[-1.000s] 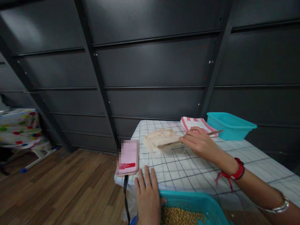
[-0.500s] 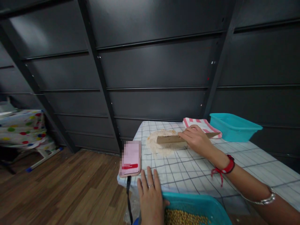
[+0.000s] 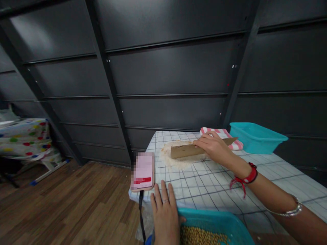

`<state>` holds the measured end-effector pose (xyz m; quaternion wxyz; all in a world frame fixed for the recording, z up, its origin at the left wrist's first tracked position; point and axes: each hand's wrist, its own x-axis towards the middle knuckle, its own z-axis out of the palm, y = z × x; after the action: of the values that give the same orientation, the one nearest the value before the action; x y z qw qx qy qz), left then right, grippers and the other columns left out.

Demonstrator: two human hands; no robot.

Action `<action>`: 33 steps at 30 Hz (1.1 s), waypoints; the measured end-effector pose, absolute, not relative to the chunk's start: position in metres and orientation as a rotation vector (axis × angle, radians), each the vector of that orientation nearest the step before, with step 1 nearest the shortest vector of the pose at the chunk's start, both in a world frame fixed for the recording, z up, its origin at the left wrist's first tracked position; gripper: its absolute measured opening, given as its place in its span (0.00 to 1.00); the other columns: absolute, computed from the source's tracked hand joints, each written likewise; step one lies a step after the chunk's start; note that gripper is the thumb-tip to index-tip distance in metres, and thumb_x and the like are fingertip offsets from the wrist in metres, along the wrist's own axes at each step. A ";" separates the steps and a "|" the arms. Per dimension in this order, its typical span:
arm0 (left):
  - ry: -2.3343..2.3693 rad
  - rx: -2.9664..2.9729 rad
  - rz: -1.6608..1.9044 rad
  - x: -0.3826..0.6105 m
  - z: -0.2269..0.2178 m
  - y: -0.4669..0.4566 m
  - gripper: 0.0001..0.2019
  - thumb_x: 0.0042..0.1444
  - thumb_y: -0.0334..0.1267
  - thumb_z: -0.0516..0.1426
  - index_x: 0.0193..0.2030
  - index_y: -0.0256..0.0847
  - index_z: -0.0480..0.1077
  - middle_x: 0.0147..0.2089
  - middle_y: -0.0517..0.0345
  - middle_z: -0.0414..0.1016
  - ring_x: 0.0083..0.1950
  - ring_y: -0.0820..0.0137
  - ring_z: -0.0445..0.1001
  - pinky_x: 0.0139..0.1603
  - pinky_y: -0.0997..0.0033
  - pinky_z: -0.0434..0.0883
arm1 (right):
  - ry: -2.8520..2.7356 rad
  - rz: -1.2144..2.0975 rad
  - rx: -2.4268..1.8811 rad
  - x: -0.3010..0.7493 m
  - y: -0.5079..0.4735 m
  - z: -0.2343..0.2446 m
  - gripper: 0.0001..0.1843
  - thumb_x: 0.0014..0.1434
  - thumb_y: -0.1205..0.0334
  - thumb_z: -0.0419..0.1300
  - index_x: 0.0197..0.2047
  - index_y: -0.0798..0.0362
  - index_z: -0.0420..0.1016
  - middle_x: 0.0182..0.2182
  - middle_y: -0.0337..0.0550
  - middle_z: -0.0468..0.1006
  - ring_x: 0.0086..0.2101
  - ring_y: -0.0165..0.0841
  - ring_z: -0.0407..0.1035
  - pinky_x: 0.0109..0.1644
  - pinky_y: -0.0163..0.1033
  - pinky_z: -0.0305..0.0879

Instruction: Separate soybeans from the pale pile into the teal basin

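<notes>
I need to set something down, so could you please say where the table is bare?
Bare cloth lies between the powder, near tub and right forearm; another patch, between that forearm and the far tub. It is crowded around cardboard, right hand and towel.

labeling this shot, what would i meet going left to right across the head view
Dotted cloth, pink phone-like item, left hand, right hand, far teal tub
</notes>
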<state>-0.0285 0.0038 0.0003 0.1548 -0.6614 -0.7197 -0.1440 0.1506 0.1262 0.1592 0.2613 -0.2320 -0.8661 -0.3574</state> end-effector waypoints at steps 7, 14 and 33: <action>-2.147 -2.003 -0.397 -0.030 0.022 0.000 0.42 0.31 0.54 0.63 0.56 0.41 0.60 0.61 0.43 0.58 0.61 0.49 0.56 0.57 0.48 0.61 | -2.323 -0.958 -0.649 0.171 0.105 0.177 0.11 0.60 0.70 0.48 0.36 0.56 0.71 0.27 0.43 0.75 0.31 0.33 0.65 0.41 0.40 0.54; -2.077 -1.908 -0.327 -0.029 0.005 0.002 0.42 0.33 0.48 0.64 0.58 0.41 0.57 0.63 0.42 0.56 0.62 0.48 0.53 0.59 0.45 0.56 | -2.375 -0.985 -0.664 0.157 0.118 0.160 0.15 0.59 0.75 0.45 0.34 0.56 0.71 0.25 0.42 0.74 0.30 0.32 0.64 0.39 0.40 0.54; -2.115 -1.925 -0.329 -0.029 0.008 0.002 0.42 0.33 0.47 0.64 0.58 0.43 0.56 0.63 0.44 0.57 0.63 0.49 0.53 0.59 0.46 0.56 | -2.371 -0.942 -0.702 0.164 0.086 0.156 0.15 0.60 0.74 0.44 0.39 0.54 0.71 0.27 0.43 0.73 0.32 0.33 0.62 0.40 0.42 0.55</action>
<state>-0.0287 0.0019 0.0076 0.1310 -0.6628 -0.7285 -0.1133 0.1642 0.0863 0.1565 0.2453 -0.2574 -0.8686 -0.3451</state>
